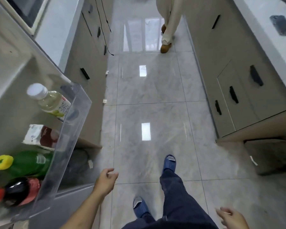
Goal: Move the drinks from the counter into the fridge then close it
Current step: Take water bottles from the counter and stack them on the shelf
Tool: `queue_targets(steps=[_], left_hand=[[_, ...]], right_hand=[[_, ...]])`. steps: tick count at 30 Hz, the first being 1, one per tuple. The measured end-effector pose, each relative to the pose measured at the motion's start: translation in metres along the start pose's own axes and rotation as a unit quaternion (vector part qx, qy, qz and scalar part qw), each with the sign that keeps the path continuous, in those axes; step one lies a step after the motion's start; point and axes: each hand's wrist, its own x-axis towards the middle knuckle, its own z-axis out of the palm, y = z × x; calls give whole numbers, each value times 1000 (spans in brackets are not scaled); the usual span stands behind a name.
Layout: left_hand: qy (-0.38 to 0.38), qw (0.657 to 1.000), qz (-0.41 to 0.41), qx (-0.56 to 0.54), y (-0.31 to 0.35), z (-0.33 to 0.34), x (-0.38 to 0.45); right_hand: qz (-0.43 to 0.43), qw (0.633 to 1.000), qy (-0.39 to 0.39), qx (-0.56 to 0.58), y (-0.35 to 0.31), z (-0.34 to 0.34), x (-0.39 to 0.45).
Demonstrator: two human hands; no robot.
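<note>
The fridge door's clear shelf [68, 133] stands open at the left. In it sit a pale tea bottle with a white cap [48, 100], a white and brown carton [40, 136], a green bottle with a yellow cap [23, 164] and a dark bottle with a red cap [15, 194]. My left hand [106, 180] hangs empty over the floor just right of the shelf, fingers loosely curled. My right hand [231, 219] is at the bottom right, empty, fingers spread.
A narrow tiled aisle runs ahead between grey cabinets on the left [87, 63] and the right [238, 76]. Another person's legs [167, 27] stand at the far end. My feet in blue slippers [168, 162] are on the floor. A phone [281, 25] lies on the right counter.
</note>
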Motion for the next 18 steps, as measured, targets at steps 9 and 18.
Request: queue_targets(steps=[9,18], left_hand=[[64,996,-54,-26,88,23,35],[122,982,-120,-86,136,42,37]], right_hand=[[-39,998,-36,-32,-152,-40,89],[-153,980,-82,-95,-373,-48,160]])
